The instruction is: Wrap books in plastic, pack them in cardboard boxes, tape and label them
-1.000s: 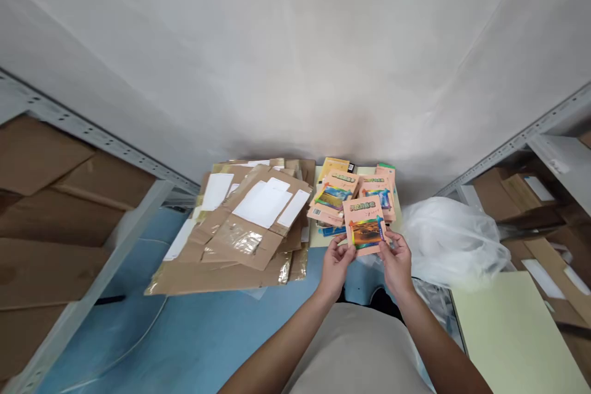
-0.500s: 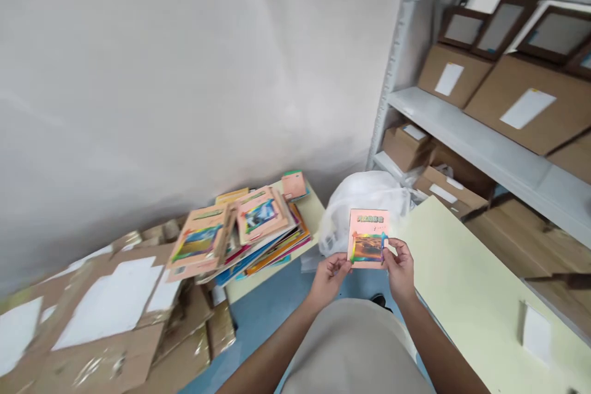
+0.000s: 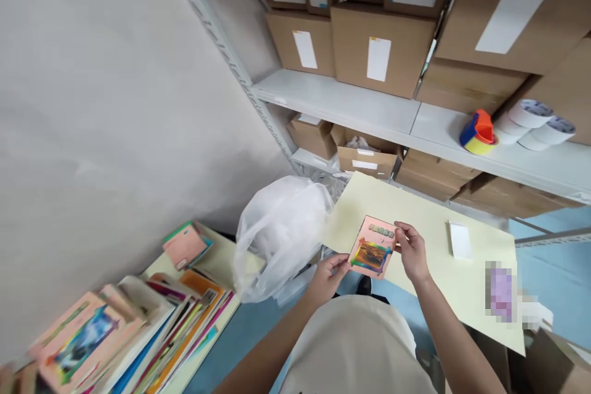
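A small pink booklet with a rainbow-framed picture (image 3: 373, 247) is being held above the near edge of a pale yellow board (image 3: 434, 221). Its lower left corner is being pinched by the left hand (image 3: 329, 274), its right edge gripped by the right hand (image 3: 412, 251). A crumpled white plastic bag (image 3: 279, 229) is lying just left of the board; a small white card (image 3: 460, 239) is resting on the board.

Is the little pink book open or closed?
Closed. The pink book shows only its front cover, with the left hand and right hand pinching its edges.
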A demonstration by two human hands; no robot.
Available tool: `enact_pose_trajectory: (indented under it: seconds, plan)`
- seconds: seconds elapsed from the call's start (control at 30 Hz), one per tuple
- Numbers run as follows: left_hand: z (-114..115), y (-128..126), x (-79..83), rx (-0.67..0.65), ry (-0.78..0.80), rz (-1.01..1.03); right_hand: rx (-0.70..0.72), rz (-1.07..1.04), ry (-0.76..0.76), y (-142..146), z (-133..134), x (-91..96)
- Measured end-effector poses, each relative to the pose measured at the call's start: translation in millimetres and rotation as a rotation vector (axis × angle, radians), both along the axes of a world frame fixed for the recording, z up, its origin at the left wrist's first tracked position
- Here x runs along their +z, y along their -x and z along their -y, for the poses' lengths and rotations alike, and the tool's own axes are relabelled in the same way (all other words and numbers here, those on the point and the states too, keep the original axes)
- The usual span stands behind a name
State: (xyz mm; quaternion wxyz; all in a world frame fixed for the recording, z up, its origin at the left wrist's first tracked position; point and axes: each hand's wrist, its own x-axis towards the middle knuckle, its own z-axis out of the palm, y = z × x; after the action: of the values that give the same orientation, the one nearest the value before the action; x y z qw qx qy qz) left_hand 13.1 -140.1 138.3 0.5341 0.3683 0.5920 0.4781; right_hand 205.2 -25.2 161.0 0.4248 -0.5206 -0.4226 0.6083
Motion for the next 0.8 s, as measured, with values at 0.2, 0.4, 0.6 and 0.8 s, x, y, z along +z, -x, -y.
enact_pose_trajectory:
  seconds: [0.2,0.4,0.6,0.8]
  plan:
    - [-31,-16,-11.2,0.051,0.152,0.136,-0.166,-0.026,0.054,-18,-7,-9.3]
    - [-55,-19,-17.7,-0.009,0.198,0.240,-0.251,-0.009,0.028,-25,-11,-9.6]
    - [-75,-10,-17.2,-0.096,0.250,0.459,-0.167,-0.082,-0.047,-36,-19,-1.8]
    - [-86,-6,-13.9,-0.243,0.345,0.634,-0.015,0.012,-0.176,-54,-19,11.2]
